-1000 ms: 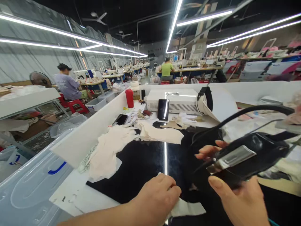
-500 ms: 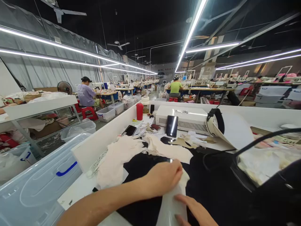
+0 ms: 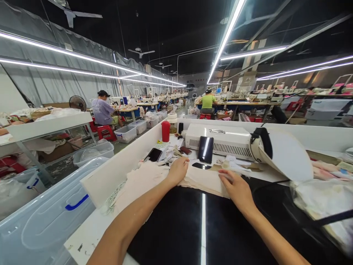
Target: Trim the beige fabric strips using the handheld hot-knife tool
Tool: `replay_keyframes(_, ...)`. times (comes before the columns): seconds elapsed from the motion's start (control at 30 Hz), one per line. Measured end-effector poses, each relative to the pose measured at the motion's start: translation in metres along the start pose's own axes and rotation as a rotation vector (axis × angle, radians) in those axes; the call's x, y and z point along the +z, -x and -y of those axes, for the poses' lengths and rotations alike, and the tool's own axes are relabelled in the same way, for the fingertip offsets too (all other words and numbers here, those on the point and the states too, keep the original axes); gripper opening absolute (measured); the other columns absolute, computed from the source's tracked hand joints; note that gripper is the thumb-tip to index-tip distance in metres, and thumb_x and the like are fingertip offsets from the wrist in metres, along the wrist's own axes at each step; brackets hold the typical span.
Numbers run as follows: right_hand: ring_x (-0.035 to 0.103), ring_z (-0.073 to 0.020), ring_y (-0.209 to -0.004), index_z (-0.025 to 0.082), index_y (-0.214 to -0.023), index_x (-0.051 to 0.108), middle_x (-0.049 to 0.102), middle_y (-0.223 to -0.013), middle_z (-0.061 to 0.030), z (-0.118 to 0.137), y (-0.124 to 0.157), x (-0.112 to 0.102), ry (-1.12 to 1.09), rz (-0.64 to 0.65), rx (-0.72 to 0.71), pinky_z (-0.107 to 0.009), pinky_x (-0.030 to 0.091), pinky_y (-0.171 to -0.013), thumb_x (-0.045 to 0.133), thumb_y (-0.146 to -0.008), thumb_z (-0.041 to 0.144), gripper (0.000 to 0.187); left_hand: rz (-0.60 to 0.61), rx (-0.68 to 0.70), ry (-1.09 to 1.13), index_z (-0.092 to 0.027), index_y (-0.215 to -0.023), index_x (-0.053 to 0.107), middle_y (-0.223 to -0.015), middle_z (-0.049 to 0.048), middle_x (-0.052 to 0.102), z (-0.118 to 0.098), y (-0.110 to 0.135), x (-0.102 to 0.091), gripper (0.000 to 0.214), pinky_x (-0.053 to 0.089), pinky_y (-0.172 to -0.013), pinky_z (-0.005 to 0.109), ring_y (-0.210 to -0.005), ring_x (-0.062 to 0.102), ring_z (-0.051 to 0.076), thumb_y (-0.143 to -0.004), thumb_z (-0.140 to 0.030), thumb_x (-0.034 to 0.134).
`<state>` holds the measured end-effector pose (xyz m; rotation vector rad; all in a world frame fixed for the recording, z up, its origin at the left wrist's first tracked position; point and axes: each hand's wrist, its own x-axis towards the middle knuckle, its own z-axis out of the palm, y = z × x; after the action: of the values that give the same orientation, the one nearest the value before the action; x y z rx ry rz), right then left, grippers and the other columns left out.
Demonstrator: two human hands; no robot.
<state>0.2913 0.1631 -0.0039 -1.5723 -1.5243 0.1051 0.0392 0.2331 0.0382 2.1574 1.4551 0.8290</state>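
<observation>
My left hand [image 3: 178, 171] is at the left end of a stack of cut cream fabric pieces [image 3: 204, 181], its fingers bent and closed at the edge of the top piece. At the right end of this stack, my right hand [image 3: 234, 186] pinches the piece's edge between thumb and fingers. The stack lies along the far side of a shiny black work surface [image 3: 176, 224]. Left of it is another pile of cream fabric pieces [image 3: 140, 181], partly covered by my left forearm.
Behind the stack are a standing phone [image 3: 206, 149], a flat phone [image 3: 153, 154], a red cup [image 3: 165, 131] and a white vented machine [image 3: 220, 138]. A plastic bag [image 3: 322, 198] lies right; a lidded bin [image 3: 52, 209] stands left. Two people sit farther off.
Both hands have moved forward and apart, from the near part of the black surface to the stack. The cream piece and whitish sheet they were handling no longer show there.
</observation>
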Motion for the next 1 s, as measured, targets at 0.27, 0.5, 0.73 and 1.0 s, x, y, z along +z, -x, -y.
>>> replay_keyframes(0.27,0.077,-0.0437,-0.121,0.029,-0.111,0.085,0.085,-0.121,-0.0134,0.016,0.024,0.019,-0.126,0.091,-0.068,-0.068,0.057,-0.115,0.058,-0.095,0.055,0.041,0.017,-0.091,-0.119,-0.019,-0.146,0.074,-0.148,0.0129,0.074,0.041,0.021,-0.04,0.039,0.069,-0.11,0.053,-0.128,0.077,0.03,-0.116,-0.043,0.079)
replay_keyframes(0.5,0.082,-0.0343,-0.104,0.03,-0.111,0.086,0.086,-0.124,-0.0108,0.055,0.054,0.023,-0.256,0.19,-0.117,-0.055,0.069,-0.099,0.062,-0.102,0.058,0.038,-0.058,-0.327,-0.253,-0.019,-0.149,0.072,-0.151,0.0135,0.073,0.095,0.058,-0.12,0.043,0.069,-0.11,0.054,-0.13,0.076,0.031,-0.115,-0.044,0.081)
replay_keyframes(0.73,0.083,-0.0288,-0.089,0.031,-0.105,0.086,0.086,-0.122,-0.0107,0.068,0.079,0.017,-0.331,0.265,-0.196,-0.044,0.073,-0.081,0.065,-0.107,0.06,0.037,-0.12,-0.443,-0.115,-0.019,-0.148,0.072,-0.148,0.0131,0.074,0.115,0.065,-0.122,0.043,0.07,-0.107,0.053,-0.126,0.077,0.03,-0.115,-0.044,0.081)
replay_keyframes(1.0,0.083,-0.0274,-0.079,0.032,-0.098,0.089,0.09,-0.115,-0.0096,0.079,0.093,0.001,-0.358,0.31,-0.193,-0.039,0.069,-0.065,0.069,-0.105,0.068,0.042,-0.233,-0.379,0.043,-0.019,-0.148,0.073,-0.149,0.0131,0.074,0.108,0.071,-0.128,0.042,0.069,-0.109,0.053,-0.128,0.077,0.031,-0.115,-0.044,0.08)
